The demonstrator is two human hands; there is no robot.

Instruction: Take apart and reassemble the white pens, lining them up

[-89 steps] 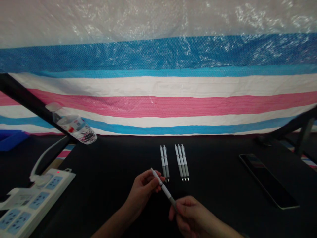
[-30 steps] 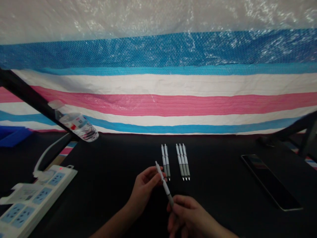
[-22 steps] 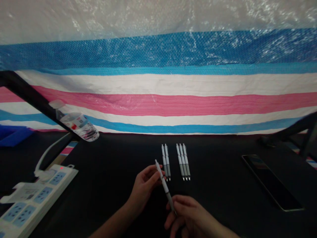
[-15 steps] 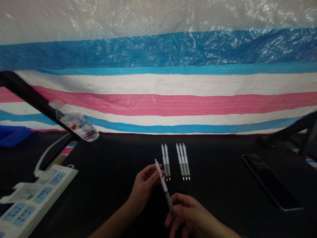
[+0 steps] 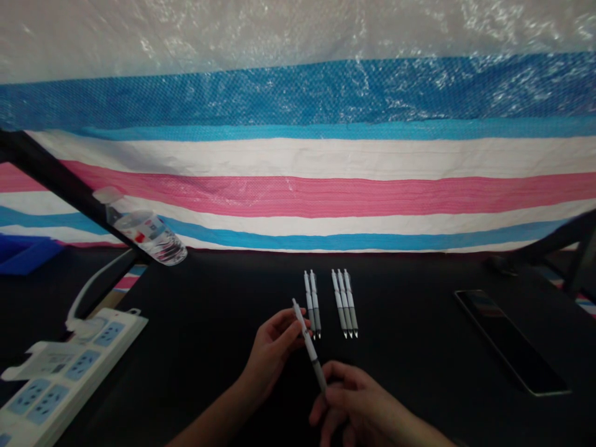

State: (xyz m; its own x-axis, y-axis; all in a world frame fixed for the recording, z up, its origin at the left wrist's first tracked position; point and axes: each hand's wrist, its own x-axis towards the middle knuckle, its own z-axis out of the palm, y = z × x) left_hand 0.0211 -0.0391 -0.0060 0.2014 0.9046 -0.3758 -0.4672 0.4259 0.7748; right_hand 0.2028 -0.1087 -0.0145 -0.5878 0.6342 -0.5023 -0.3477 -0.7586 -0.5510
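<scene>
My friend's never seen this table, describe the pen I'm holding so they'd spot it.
Below the striped sheet is a black table. Nearer than the pair of pens and the trio lying there is a white pen with a grey lower part. Unlike those five, it is held between your left hand and right hand.

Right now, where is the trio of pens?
In the head view, the trio of pens lies right of centre on the table, beside the pen pair.

From mid-view, a striped plastic sheet (image 5: 298, 195) spans 12 o'clock; a clear bottle (image 5: 156, 239) slants at 9, a blue container (image 5: 28, 256) farther out; a white power strip (image 5: 100, 366) lies at 8, a dark-screened phone (image 5: 510, 341) at 4.
</scene>
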